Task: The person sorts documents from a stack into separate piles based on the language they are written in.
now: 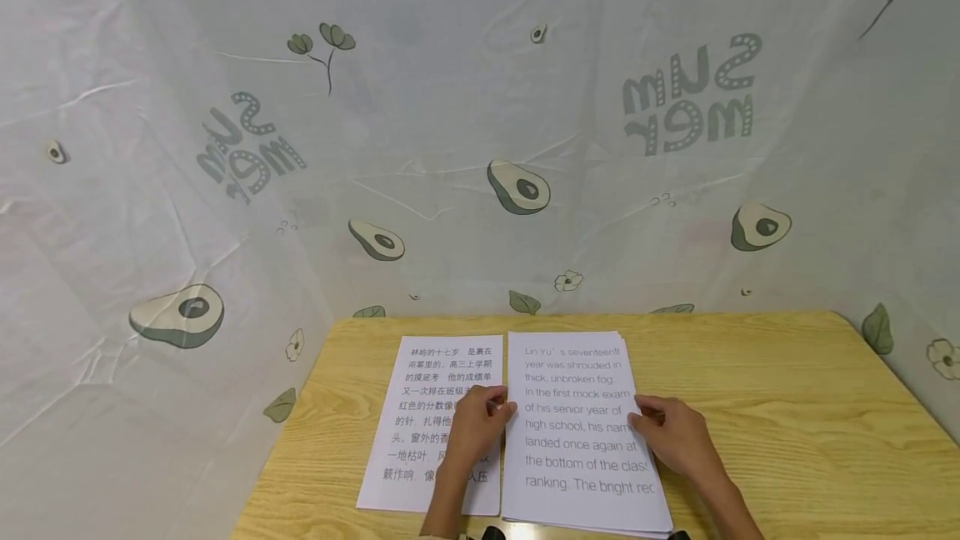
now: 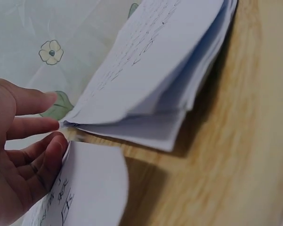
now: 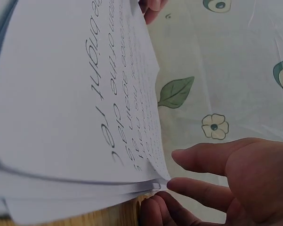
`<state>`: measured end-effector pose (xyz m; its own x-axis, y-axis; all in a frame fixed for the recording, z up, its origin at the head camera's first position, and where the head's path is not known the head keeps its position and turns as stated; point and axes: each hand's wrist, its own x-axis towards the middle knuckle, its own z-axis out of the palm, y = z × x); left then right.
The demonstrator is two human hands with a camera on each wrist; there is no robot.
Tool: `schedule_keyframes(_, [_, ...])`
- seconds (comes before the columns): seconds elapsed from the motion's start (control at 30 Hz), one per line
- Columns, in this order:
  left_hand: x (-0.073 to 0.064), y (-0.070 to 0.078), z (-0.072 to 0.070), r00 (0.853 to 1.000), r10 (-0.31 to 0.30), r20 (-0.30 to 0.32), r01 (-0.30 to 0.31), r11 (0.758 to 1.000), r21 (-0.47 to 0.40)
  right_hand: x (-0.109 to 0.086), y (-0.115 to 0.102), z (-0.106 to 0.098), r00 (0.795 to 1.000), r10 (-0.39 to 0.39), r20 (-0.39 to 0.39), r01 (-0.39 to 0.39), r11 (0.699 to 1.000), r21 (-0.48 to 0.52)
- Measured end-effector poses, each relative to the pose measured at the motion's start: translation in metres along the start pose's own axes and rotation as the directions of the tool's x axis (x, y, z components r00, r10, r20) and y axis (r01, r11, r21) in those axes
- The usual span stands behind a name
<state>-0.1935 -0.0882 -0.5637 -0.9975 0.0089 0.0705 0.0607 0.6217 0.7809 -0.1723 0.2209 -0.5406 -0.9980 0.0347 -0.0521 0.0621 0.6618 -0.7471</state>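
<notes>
A stack of paper sheets with large English text (image 1: 573,448) lies on the wooden table, its edges slightly uneven. My left hand (image 1: 474,427) is at its left edge, fingertips against the paper side, partly covering the sheet with Chinese text (image 1: 420,432). At the stack's right edge, my right hand (image 1: 675,436) touches the side with its fingertips. In the right wrist view, one finger of the right hand (image 3: 245,183) meets the layered paper edges. The stack's sheets fan apart at a near corner in the left wrist view, close to the left hand (image 2: 19,146).
The wooden table (image 1: 780,423) extends to the right of the stack. Behind and beside it hangs a pale cloth (image 1: 450,123) printed with avocados, leaves and flowers. The Chinese sheet's edge lies close beside the stack.
</notes>
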Motion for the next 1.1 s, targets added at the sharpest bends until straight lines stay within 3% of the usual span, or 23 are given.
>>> schedule_keyframes(0.4, [-0.001, 0.007, -0.003, 1.0, 0.004, -0.015, -0.005, 0.999, -0.034, -0.003, -0.01, -0.006, 1.0, -0.028, -0.009, 0.028, 0.998, 0.051])
schedule_keyframes(0.63, [0.0, 0.009, -0.003, 1.0, -0.001, -0.017, 0.0, 0.997, -0.077, -0.002, -0.009, -0.008, 1.0, -0.008, 0.0, 0.008, 0.995, 0.097])
schedule_keyframes(0.83, [0.0, 0.009, -0.006, 0.998, -0.025, -0.05, 0.021, 0.997, -0.072, 0.001, -0.004, -0.011, 1.0, 0.02, 0.008, -0.021, 0.999, 0.049])
schedule_keyframes(1.1, [0.001, 0.004, -0.003, 0.999, -0.015, -0.034, 0.014, 1.0, -0.013, 0.003, 0.001, -0.01, 0.999, 0.031, 0.033, -0.031, 1.0, -0.006])
